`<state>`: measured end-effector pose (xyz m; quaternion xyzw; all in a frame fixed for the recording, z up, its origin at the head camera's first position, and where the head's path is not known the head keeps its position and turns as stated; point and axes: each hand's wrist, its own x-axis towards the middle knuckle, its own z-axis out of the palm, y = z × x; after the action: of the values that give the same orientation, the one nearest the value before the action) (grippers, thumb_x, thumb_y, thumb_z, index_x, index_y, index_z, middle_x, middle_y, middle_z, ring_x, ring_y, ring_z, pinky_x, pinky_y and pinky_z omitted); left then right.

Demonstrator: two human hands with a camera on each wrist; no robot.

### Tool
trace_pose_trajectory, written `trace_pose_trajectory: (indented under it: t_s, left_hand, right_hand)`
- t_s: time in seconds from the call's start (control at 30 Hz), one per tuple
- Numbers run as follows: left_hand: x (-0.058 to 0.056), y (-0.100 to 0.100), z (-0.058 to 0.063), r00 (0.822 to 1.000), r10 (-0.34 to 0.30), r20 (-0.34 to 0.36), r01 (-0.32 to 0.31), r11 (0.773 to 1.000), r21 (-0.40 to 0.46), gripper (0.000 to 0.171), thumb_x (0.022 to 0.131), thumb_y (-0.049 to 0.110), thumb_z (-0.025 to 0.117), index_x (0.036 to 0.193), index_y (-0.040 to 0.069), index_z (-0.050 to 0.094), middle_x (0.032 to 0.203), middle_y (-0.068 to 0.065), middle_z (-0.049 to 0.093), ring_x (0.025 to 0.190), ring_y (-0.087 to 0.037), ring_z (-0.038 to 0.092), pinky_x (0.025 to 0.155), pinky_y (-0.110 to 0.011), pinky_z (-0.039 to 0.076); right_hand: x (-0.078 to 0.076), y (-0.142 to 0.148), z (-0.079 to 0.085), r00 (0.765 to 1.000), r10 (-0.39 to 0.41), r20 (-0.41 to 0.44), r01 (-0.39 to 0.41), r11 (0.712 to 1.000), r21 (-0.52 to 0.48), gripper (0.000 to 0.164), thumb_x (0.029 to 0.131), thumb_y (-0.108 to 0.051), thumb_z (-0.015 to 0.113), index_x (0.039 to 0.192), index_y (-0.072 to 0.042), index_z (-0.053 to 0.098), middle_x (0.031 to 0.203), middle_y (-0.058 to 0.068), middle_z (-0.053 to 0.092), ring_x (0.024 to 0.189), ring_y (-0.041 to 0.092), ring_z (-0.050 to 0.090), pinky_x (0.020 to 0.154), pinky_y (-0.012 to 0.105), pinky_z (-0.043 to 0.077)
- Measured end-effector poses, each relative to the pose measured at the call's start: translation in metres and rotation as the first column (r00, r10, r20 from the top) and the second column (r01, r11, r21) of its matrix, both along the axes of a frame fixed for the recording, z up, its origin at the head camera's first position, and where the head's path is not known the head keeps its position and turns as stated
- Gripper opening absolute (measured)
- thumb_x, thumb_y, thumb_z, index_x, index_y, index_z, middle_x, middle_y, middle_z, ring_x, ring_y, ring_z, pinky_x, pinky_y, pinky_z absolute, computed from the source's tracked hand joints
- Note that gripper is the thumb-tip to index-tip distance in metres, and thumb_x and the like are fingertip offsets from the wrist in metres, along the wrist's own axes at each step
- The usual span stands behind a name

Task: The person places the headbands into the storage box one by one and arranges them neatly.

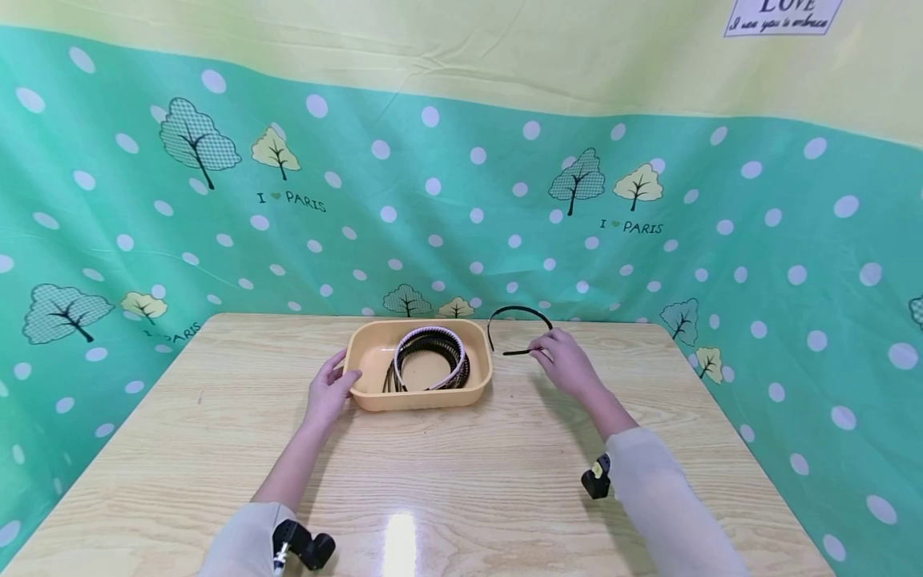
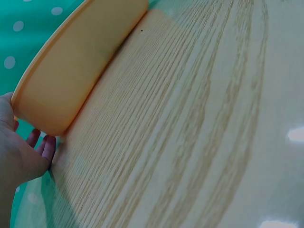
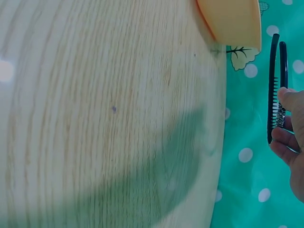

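Note:
A cream-orange plastic basin [image 1: 425, 401] sits on the wooden table, with several black headbands [image 1: 433, 342] and a pale pink headband [image 1: 430, 329] stacked inside. My left hand [image 1: 330, 393] holds the basin's left end, thumb over the rim and fingers against the outer wall. To the right of the basin, my right hand [image 1: 566, 365] pinches a thin black headband [image 1: 521, 308] near one end, its arch held upright. Small teeth line the inner side of that band in the right wrist view, and a sparkly patch [image 3: 280, 115] shows by the fingers.
The light wood table [image 1: 433, 481] reaches back to a green dotted cloth [image 1: 483, 192] hanging behind and at the sides. A black wrist camera [image 1: 303, 545] sits on the left sleeve, and another [image 1: 597, 478] on the right.

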<state>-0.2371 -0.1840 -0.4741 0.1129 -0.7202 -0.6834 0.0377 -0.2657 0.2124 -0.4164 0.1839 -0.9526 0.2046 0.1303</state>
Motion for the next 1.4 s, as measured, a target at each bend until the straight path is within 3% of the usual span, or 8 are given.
trace_pose_trajectory:
  t_s: [1.4]
  left_hand:
    - [0.003,0.001,0.004,1.0,0.001,0.013,-0.001,1.0,0.007,0.057,0.091,0.014,0.054,0.145,0.019,0.035,0.135,-0.018,0.047,0.085,0.0,0.052,0.068,-0.014,0.046]
  right_hand:
    - [-0.002,-0.034,-0.002,0.999,0.038,-0.039,-0.037,0.999,0.006,0.014,0.091,-0.018,0.06,0.098,-0.011,0.069,0.099,0.008,0.058,0.097,0.025,0.054,0.085,0.04,0.048]
